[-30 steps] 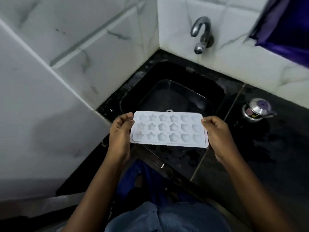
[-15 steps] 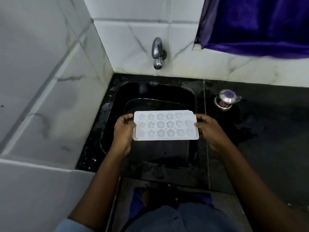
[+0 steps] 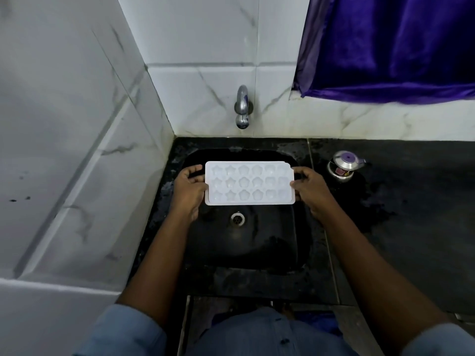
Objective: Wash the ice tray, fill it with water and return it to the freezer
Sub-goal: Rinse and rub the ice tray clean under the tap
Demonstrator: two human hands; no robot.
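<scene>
A white ice tray with star, flower and heart shaped cups is held level over the black sink, cups facing up. My left hand grips its left short edge and my right hand grips its right short edge. The tray hangs above the far half of the basin, just short of the metal tap on the back wall. No water runs from the tap. The drain shows just below the tray's near edge.
A small steel pot with a purple knob stands on the wet black counter right of the sink. White marble tiled walls close the left side and back. A purple curtain hangs at the upper right.
The view has swung to face the sink squarely. Both hands have carried the tray forward over the basin, closer to the tap.
</scene>
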